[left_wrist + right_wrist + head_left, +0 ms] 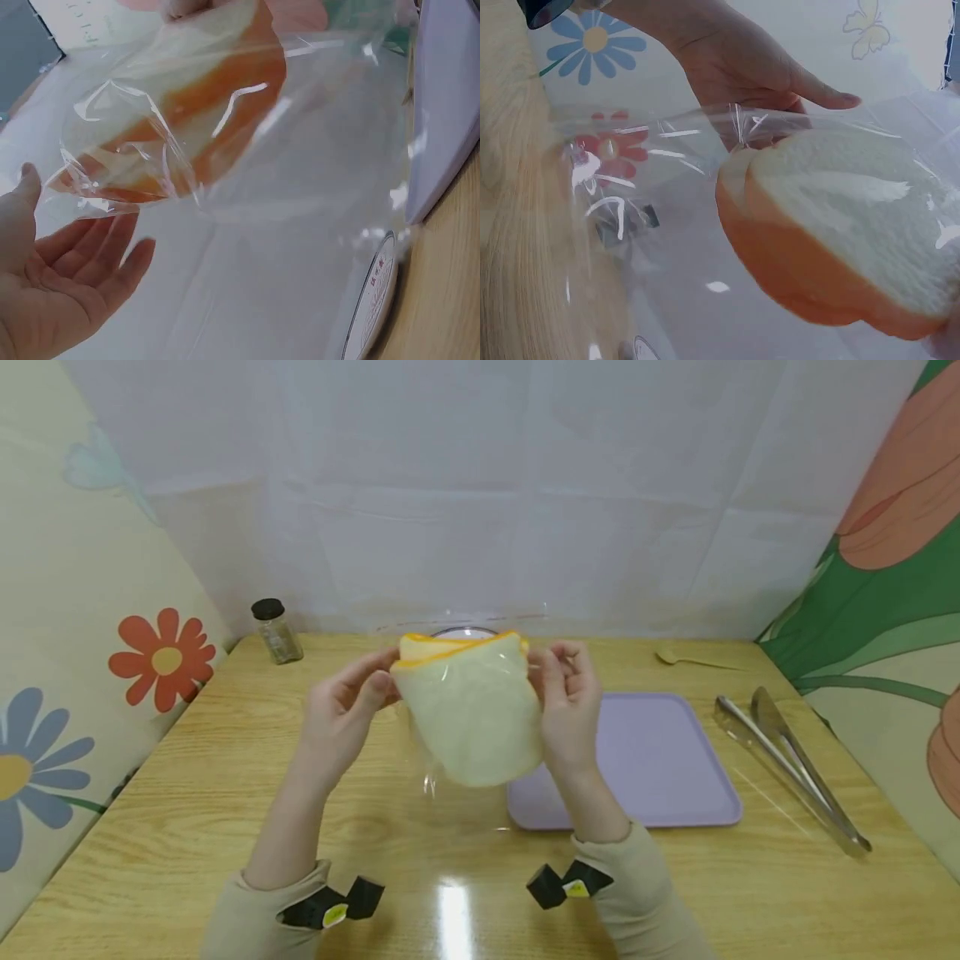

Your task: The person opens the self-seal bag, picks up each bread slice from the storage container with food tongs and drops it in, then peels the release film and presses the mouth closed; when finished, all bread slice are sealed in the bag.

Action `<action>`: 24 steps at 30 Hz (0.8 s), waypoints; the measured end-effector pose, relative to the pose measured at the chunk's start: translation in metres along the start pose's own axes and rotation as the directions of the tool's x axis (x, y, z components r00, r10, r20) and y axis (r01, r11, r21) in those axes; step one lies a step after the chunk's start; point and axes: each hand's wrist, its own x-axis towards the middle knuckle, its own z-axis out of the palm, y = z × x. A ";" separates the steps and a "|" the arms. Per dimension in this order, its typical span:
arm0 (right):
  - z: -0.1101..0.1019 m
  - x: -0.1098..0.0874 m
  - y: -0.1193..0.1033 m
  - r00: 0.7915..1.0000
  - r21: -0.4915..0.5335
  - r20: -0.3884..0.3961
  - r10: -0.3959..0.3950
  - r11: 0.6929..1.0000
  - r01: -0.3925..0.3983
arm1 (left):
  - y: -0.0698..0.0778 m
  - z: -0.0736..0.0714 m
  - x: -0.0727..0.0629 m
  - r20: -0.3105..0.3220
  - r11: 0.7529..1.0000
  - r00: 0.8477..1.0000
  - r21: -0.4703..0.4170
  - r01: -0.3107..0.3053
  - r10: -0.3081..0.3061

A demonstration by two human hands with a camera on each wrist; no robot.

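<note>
Bread slices (472, 718), pale with orange crust, hang above the table inside a clear plastic bag (679, 232). My right hand (568, 710) pinches the wrapped bread's right edge between thumb and fingers; its fingertips (186, 6) show at the top of the left wrist view. At the opposite edge is my left hand (337, 718), its relaxed fingers touching the bag from behind. In the left wrist view that left hand (67, 292) has its palm spread and thumb apart from the fingers. Loose, wrinkled film reaches beyond the bread.
A round plate (465, 632) stands behind the bread, mostly hidden. Right of the hands lies a purple tray (660, 760), with metal tongs (795, 772) beyond it. A yellowish spoon (697, 660) is at the back right. A black-lidded jar (277, 632) stands at the back left.
</note>
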 end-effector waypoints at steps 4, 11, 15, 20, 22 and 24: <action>0.001 0.000 0.001 0.999 0.045 -0.031 -0.007 0.999 0.008 | 0.000 -0.002 -0.001 0.023 0.978 0.995 -0.185 0.097 -0.094; 0.000 0.002 0.003 1.000 0.032 0.013 -0.008 0.999 0.008 | 0.003 0.002 0.000 -0.193 0.958 0.981 -0.281 -0.055 0.000; -0.006 0.006 0.004 0.986 -0.198 0.132 -0.103 0.972 0.128 | 0.005 0.005 0.002 -0.341 0.982 0.927 -0.051 -0.183 0.155; -0.011 0.006 0.003 0.951 -0.417 0.268 -0.151 0.872 0.256 | 0.004 0.011 0.000 -0.390 0.963 0.886 0.194 -0.187 0.250; -0.010 0.005 0.003 0.946 -0.384 0.304 -0.113 0.894 0.231 | 0.003 0.016 -0.001 -0.417 0.962 0.877 0.227 -0.154 0.239; -0.008 0.003 0.003 0.944 -0.318 0.320 -0.081 0.929 0.188 | 0.002 0.019 0.000 -0.456 0.957 0.857 0.262 -0.127 0.239</action>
